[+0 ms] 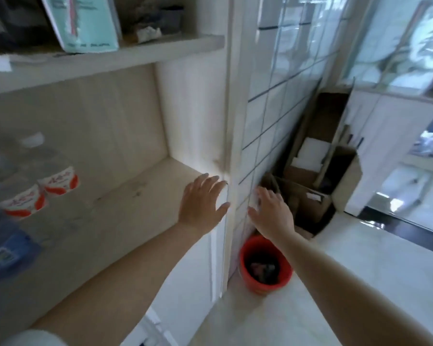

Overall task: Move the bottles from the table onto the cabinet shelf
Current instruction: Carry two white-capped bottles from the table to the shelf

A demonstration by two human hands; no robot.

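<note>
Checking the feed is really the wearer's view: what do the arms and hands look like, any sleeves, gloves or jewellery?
Both forearms are bare. The left hand and right hand wear no gloves; no rings or watch are visible. A white sleeve edge shows at the lower left.

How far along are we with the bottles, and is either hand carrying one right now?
Two clear bottles with red-and-white labels already stand on the cabinet shelf, at its left. Nothing is in hand: the left hand and right hand are both open and empty near the cabinet's edge. The table is out of view, so what's left is unknown.
</note>
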